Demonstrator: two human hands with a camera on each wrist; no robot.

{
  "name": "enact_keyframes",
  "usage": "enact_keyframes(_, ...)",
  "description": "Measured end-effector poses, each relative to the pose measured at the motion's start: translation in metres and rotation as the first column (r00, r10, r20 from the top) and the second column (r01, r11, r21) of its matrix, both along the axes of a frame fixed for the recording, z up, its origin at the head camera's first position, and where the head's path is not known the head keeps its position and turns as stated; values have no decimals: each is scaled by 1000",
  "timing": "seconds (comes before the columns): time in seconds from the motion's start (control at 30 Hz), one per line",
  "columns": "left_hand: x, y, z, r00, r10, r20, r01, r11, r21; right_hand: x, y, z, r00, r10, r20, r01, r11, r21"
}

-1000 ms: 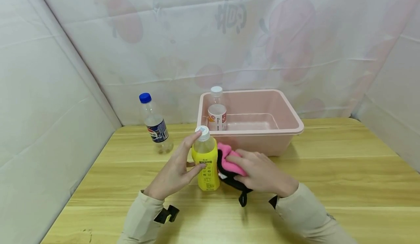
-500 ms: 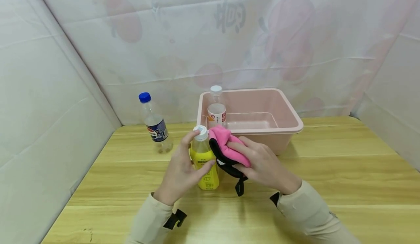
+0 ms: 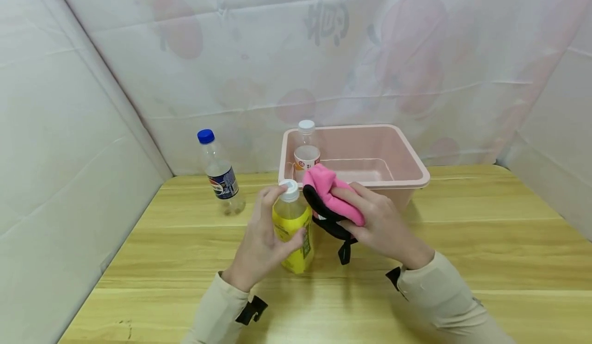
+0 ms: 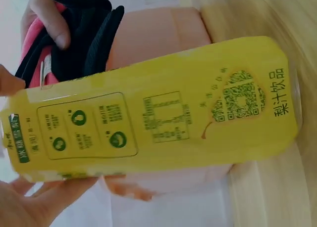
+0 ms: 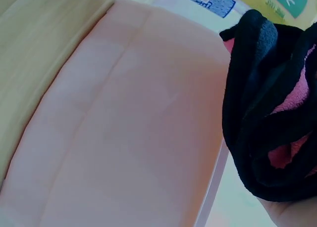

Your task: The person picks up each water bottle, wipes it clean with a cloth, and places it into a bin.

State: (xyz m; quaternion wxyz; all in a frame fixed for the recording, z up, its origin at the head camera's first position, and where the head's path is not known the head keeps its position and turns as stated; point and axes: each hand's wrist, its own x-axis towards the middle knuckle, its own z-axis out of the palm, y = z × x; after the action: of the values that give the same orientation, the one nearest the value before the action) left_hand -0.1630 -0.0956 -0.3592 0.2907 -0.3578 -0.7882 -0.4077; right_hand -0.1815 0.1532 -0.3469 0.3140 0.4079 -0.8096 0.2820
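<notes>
A bottle with a white cap and yellow label (image 3: 292, 227) stands tilted a little near the middle of the table. My left hand (image 3: 264, 241) holds it, index finger at the cap and thumb along the label. The left wrist view shows the printed label close up, lying across the frame. To the right of the bottle, my right hand (image 3: 376, 220) grips a bunched pink cloth with black edging (image 3: 334, 196), close by the bottle's shoulder. A black loop hangs from the cloth. Its black folds (image 5: 257, 103) fill the right side of the right wrist view.
Behind the hands stands a pink plastic basin (image 3: 411, 177). A clear bottle with a white cap and white label (image 3: 307, 154) is upright at its left end. Farther left on the wooden table (image 3: 162, 251) stands a clear bottle with a blue cap (image 3: 224, 182).
My right hand has lifted the cloth from the bottle's side up to its shoulder. The yellow-labelled bottle has turned and tipped slightly, and my left hand has shifted right.
</notes>
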Motion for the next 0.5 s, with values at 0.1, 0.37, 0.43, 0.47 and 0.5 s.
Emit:
enact_keyframes(0.1,-4,-11,2,997,-47,67,47,999,1,1,1,3,1000,-13,13,14,999,-37)
enact_keyframes(0.37,-9,-33,5,967,-110,230,119,993,-24,4,-6,4,997,78,-11,-78,993,-92)
enact_keyframes(0.43,-9,-33,6,961,-126,247,138,990,-32,4,-9,2,994,105,-15,-106,992,-75)
enact_keyframes(0.47,-9,-33,6,956,-139,259,152,988,-30,5,-10,0,994,110,-13,-111,992,-58)
enact_keyframes(0.5,-9,-34,6,948,-155,279,168,985,-23,5,-12,-1,993,115,-6,-115,993,-39)
